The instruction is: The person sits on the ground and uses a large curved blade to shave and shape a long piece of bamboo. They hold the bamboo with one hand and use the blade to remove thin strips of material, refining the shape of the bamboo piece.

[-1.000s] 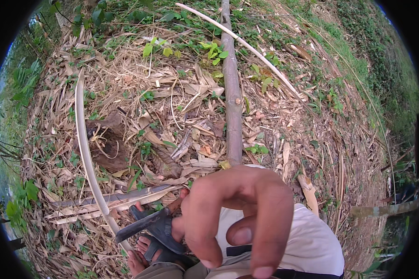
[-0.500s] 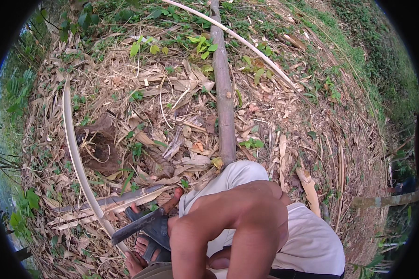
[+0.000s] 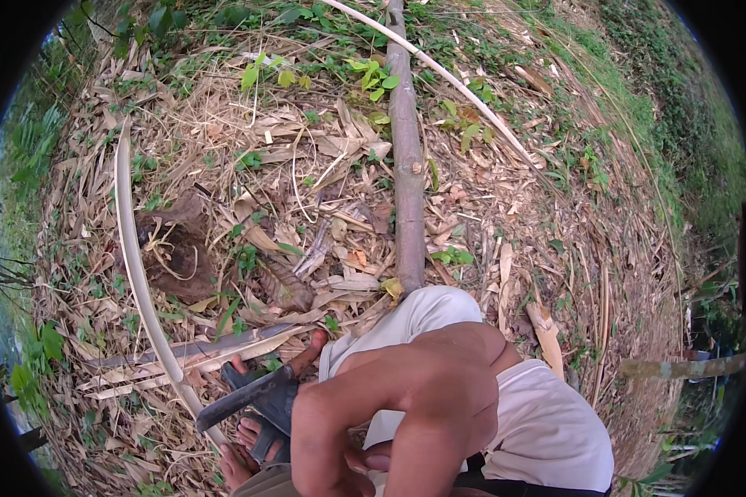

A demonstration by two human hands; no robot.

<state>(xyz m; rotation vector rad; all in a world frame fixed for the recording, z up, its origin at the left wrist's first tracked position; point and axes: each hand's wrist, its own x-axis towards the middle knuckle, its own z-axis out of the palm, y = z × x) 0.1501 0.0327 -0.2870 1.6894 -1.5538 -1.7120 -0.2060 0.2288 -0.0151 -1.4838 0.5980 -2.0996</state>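
Observation:
A long, pale bamboo strip (image 3: 139,269) curves up along the left side. At its lower end my left hand (image 3: 234,465) has its fingers closed around it. The dark blade of a machete (image 3: 244,400) lies across the strip near that hand, above a sandalled foot (image 3: 275,403). My bent right arm (image 3: 423,364) fills the bottom middle. The blade comes out from beside this arm, so my right hand appears to hold the machete, but its fingers and the handle are hidden behind skin and clothing.
A brown log (image 3: 408,166) runs away from the pale-clothed knee (image 3: 439,311). Another pale strip (image 3: 456,79) crosses it at the far end. Dry leaves and husks cover the ground, with a dark stump (image 3: 178,257) on the left and a split wood piece (image 3: 545,335) on the right.
My bent arm has shifted a little left and down. The machete blade and the bamboo strip have hardly moved, and the view has turned slightly.

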